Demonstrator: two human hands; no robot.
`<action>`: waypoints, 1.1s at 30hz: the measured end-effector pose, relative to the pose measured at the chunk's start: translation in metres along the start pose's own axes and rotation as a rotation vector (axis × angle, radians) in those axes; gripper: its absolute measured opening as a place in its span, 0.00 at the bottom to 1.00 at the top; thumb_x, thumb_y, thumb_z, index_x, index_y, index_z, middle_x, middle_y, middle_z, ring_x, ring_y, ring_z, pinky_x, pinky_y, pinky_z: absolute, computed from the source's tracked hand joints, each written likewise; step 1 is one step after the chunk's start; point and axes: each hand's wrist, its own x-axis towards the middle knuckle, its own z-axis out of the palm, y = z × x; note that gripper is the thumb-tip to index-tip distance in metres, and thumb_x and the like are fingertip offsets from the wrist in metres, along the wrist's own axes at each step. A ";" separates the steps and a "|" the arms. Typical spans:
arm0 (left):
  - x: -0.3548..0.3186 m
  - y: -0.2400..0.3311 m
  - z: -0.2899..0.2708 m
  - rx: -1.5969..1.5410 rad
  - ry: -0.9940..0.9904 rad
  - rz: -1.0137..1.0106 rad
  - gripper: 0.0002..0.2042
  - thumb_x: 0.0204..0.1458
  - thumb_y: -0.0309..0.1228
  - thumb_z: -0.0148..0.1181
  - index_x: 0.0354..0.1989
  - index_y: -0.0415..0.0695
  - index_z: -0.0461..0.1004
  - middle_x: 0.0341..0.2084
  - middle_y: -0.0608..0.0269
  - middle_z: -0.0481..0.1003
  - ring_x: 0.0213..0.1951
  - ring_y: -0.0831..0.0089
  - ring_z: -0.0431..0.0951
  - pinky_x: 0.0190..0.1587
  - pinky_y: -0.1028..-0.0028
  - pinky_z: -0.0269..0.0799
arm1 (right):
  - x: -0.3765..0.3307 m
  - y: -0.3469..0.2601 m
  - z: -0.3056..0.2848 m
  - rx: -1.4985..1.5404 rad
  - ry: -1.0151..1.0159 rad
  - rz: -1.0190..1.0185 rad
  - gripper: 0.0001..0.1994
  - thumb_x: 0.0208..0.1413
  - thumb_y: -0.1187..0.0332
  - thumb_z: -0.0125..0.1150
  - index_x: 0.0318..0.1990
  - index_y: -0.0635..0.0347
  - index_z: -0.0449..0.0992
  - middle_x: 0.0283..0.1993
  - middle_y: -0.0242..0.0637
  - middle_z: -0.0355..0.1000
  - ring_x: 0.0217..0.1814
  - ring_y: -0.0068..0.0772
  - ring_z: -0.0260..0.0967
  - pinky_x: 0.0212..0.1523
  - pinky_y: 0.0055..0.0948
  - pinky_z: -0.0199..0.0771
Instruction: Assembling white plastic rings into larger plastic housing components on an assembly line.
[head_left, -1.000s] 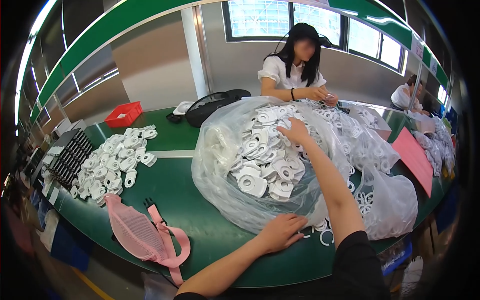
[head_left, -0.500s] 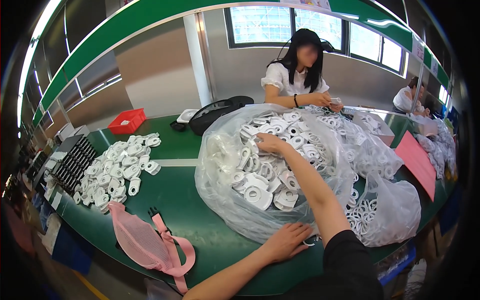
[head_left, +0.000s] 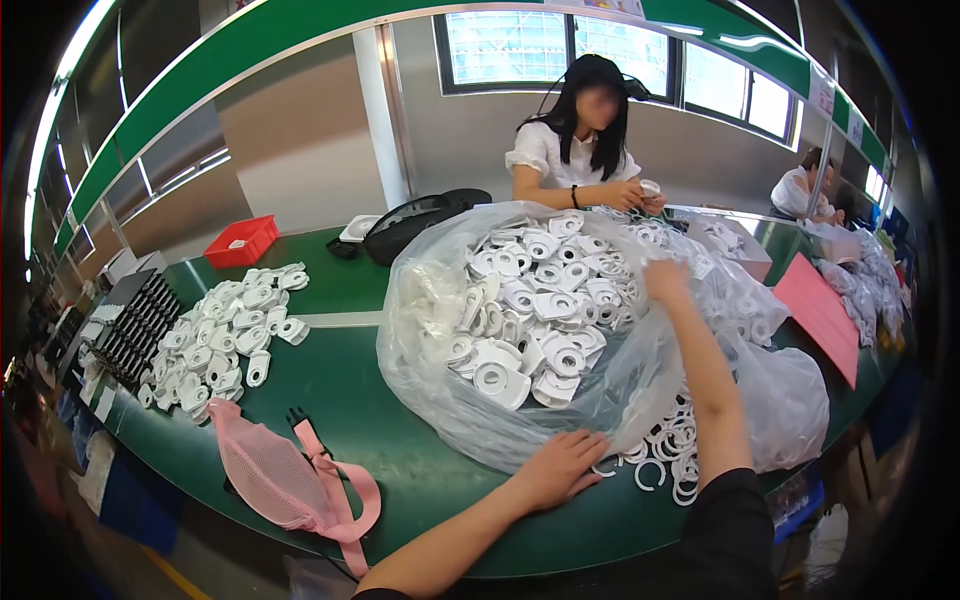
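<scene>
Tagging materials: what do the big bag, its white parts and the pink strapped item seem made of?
Big bag: likely thin plastic film, glossy, translucent and creased.
White parts: probably moulded plastic, smooth, crisp repeated shapes.
Pink strapped item: seemingly mesh fabric, matte, finely gridded.

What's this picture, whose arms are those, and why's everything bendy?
No machine: these are a person's bare hands, seen from a camera on their head whose wide lens bends straight lines. On the dark green table sits a clear plastic bag holding flat white pieces with round holes. The left hand rests at its near edge; the right hand is over its right side, too blurry to tell if it holds anything. Left of the bag lie more white pieces and a pink mesh pouch.
</scene>
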 end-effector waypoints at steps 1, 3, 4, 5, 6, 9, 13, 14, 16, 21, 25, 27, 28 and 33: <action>0.000 0.000 0.000 -0.003 -0.002 0.002 0.25 0.53 0.39 0.53 0.55 0.37 0.61 0.54 0.50 0.65 0.55 0.56 0.63 0.56 0.62 0.59 | -0.001 0.018 0.009 -0.001 -0.003 0.003 0.18 0.58 0.56 0.40 0.44 0.52 0.76 0.48 0.37 0.72 0.55 0.39 0.65 0.63 0.58 0.43; 0.000 0.000 0.001 0.024 0.037 0.013 0.25 0.52 0.39 0.54 0.55 0.37 0.62 0.52 0.52 0.65 0.53 0.57 0.64 0.54 0.63 0.60 | -0.008 0.039 0.019 0.346 0.065 0.097 0.17 0.58 0.55 0.42 0.43 0.52 0.76 0.49 0.36 0.72 0.57 0.40 0.64 0.61 0.60 0.47; 0.001 0.000 0.001 0.023 0.037 0.017 0.25 0.52 0.39 0.54 0.55 0.37 0.62 0.52 0.52 0.65 0.53 0.57 0.64 0.54 0.63 0.60 | -0.008 0.044 0.023 0.345 0.066 0.101 0.17 0.58 0.55 0.42 0.43 0.52 0.76 0.49 0.36 0.72 0.57 0.40 0.64 0.61 0.60 0.47; 0.001 0.000 0.001 0.034 0.035 0.018 0.25 0.52 0.39 0.54 0.55 0.38 0.62 0.52 0.52 0.65 0.53 0.58 0.65 0.54 0.64 0.60 | -0.014 0.044 0.020 0.404 0.097 0.089 0.17 0.58 0.56 0.43 0.43 0.53 0.75 0.49 0.37 0.72 0.56 0.41 0.65 0.60 0.59 0.48; 0.001 0.001 0.001 0.045 0.034 0.021 0.25 0.52 0.39 0.54 0.55 0.38 0.62 0.51 0.53 0.66 0.53 0.59 0.65 0.53 0.64 0.61 | -0.020 0.042 0.018 0.463 0.129 0.079 0.16 0.57 0.56 0.44 0.43 0.53 0.75 0.48 0.37 0.72 0.55 0.42 0.65 0.60 0.58 0.49; 0.006 0.006 -0.004 0.013 0.065 0.034 0.23 0.52 0.40 0.54 0.52 0.39 0.64 0.48 0.55 0.68 0.51 0.60 0.66 0.52 0.64 0.61 | -0.036 0.026 0.012 0.471 0.430 -0.141 0.14 0.56 0.62 0.49 0.46 0.54 0.73 0.51 0.40 0.69 0.53 0.42 0.65 0.58 0.53 0.54; 0.007 0.009 -0.011 0.067 0.281 0.057 0.16 0.50 0.38 0.56 0.42 0.40 0.70 0.39 0.56 0.72 0.42 0.60 0.71 0.46 0.65 0.64 | -0.130 -0.063 -0.023 0.810 0.227 -0.588 0.17 0.51 0.59 0.57 0.47 0.54 0.73 0.50 0.45 0.69 0.54 0.45 0.63 0.55 0.37 0.62; 0.003 0.008 -0.012 0.042 0.294 -0.042 0.13 0.49 0.36 0.57 0.39 0.41 0.70 0.35 0.56 0.72 0.39 0.59 0.71 0.43 0.64 0.66 | -0.154 -0.083 -0.033 0.755 0.093 -0.623 0.18 0.51 0.59 0.58 0.47 0.55 0.73 0.52 0.46 0.68 0.55 0.46 0.63 0.56 0.37 0.61; 0.002 0.008 -0.011 -0.017 0.414 -0.216 0.06 0.48 0.30 0.57 0.30 0.42 0.70 0.26 0.55 0.71 0.31 0.56 0.72 0.37 0.61 0.67 | -0.188 -0.101 -0.031 0.687 0.064 -0.717 0.19 0.50 0.58 0.59 0.49 0.55 0.72 0.53 0.47 0.67 0.56 0.47 0.62 0.58 0.38 0.60; 0.001 -0.020 -0.021 0.205 0.559 -0.445 0.13 0.48 0.29 0.57 0.42 0.38 0.68 0.39 0.50 0.69 0.41 0.53 0.69 0.43 0.60 0.66 | -0.209 -0.096 -0.027 1.108 -0.004 -0.801 0.17 0.49 0.65 0.60 0.48 0.56 0.72 0.51 0.42 0.69 0.55 0.43 0.63 0.57 0.38 0.61; -0.003 -0.032 -0.019 0.165 0.463 -0.507 0.17 0.47 0.36 0.60 0.40 0.36 0.69 0.46 0.48 0.67 0.42 0.51 0.70 0.44 0.61 0.66 | -0.234 -0.064 -0.082 1.109 -0.133 -0.618 0.10 0.49 0.70 0.61 0.40 0.60 0.76 0.39 0.36 0.74 0.45 0.33 0.70 0.49 0.28 0.67; 0.003 -0.031 -0.018 0.175 0.467 -0.573 0.17 0.46 0.38 0.61 0.38 0.37 0.70 0.48 0.47 0.66 0.41 0.50 0.70 0.43 0.60 0.67 | -0.240 -0.044 -0.088 1.200 -0.452 -0.686 0.09 0.49 0.68 0.63 0.37 0.62 0.77 0.29 0.34 0.75 0.33 0.26 0.73 0.37 0.23 0.70; 0.004 -0.029 -0.018 0.183 0.471 -0.634 0.18 0.46 0.40 0.62 0.35 0.37 0.70 0.49 0.46 0.65 0.41 0.50 0.71 0.42 0.60 0.68 | -0.245 -0.035 -0.089 1.251 -0.644 -0.745 0.10 0.49 0.67 0.64 0.37 0.62 0.77 0.28 0.34 0.76 0.30 0.26 0.73 0.35 0.23 0.71; 0.010 -0.033 -0.018 0.109 0.488 -0.644 0.13 0.43 0.33 0.63 0.30 0.38 0.69 0.49 0.45 0.65 0.39 0.53 0.72 0.40 0.60 0.69 | -0.273 -0.035 -0.088 0.612 -0.588 -0.850 0.18 0.40 0.55 0.68 0.34 0.58 0.76 0.26 0.35 0.74 0.31 0.35 0.73 0.32 0.31 0.70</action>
